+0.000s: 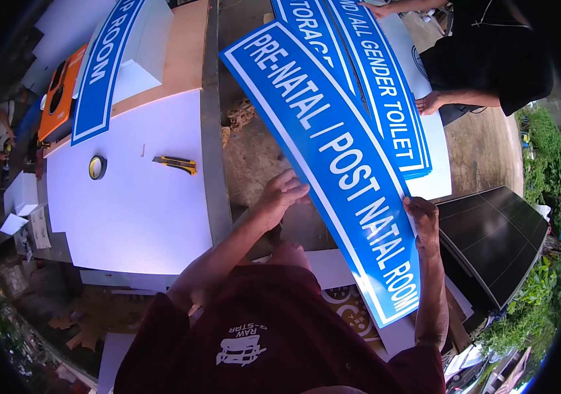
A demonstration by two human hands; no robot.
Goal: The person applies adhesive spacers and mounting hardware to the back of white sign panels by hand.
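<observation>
A long blue sign (333, 151) lettered "PRE-NATAL / POST NATAL ROOM" is held aslant above a cluttered outdoor work area, gripped at both long edges. The left hand (282, 196) is curled over the sign's left edge, fingers (293, 190) bent tight against the board. The right hand (423, 220) is clamped on the opposite edge, thumb on the printed face and fingers tucked out of sight beneath it.

Behind the held board, a second sign (385, 85) reading "ALL GENDER TOILET" and a third sign (310, 33), partly covered and lettered "TORAG", are laid on a white surface. A co-worker's hand (429, 103) is rested just beside the second sign.

To the left, a white sheet (136, 217) is spread on a workbench, with a tape roll (97, 167) and a yellow utility knife (175, 164) lying on it, apart from each other. Farther back, a fourth sign (103, 72) ending in "ROOM" is propped against a white box (146, 39); what the box holds cannot be told. An orange case (57, 98) is seen beside that sign, its contents too small to make out. A dark panel (491, 236) is seen at the lower right, below the held sign.
</observation>
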